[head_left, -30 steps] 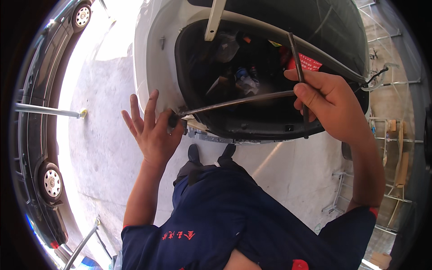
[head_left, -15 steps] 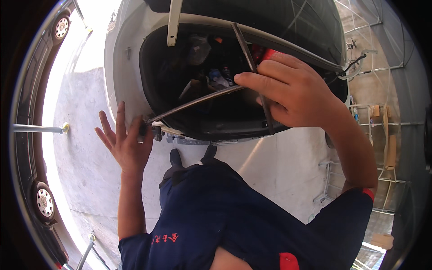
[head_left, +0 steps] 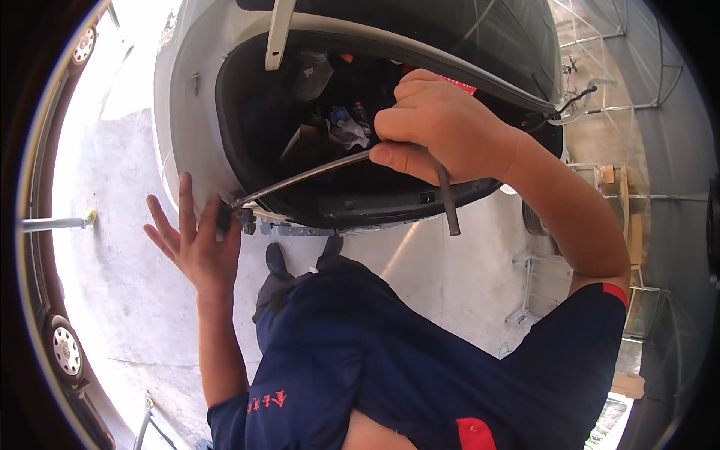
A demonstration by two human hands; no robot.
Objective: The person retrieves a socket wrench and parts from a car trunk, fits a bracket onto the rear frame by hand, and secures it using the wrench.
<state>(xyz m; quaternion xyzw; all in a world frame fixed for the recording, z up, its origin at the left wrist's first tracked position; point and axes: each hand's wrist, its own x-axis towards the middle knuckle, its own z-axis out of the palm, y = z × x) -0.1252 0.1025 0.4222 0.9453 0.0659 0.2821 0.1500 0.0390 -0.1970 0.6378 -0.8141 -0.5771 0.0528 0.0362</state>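
A long metal T-handle wrench (head_left: 307, 177) runs slantwise across the open trunk's near edge. My right hand (head_left: 450, 131) is closed round its crossbar, whose lower end sticks out below the palm. At the shaft's far left end, my left hand (head_left: 201, 244) pinches a dark fitting (head_left: 223, 216) between thumb and index finger, with the other fingers spread. Just beside it, a small dark metal clamp (head_left: 246, 220) sits at the edge of the light-coloured car body (head_left: 187, 127). The pinching fingertips partly hide the shaft's end.
Inside the black-lined trunk (head_left: 337, 202) lie a clear plastic bag (head_left: 313, 75) and several small items. A pale metal bar (head_left: 280, 34) hangs over it from above. Metal framing (head_left: 529, 289) stands at the right. A dark car (head_left: 56, 300) is parked at the far left.
My right hand has turned the crossbar and changed from loosely extended fingers to a closed grip round it. The left hand still pinches the same fitting. The whole view has shifted slightly.
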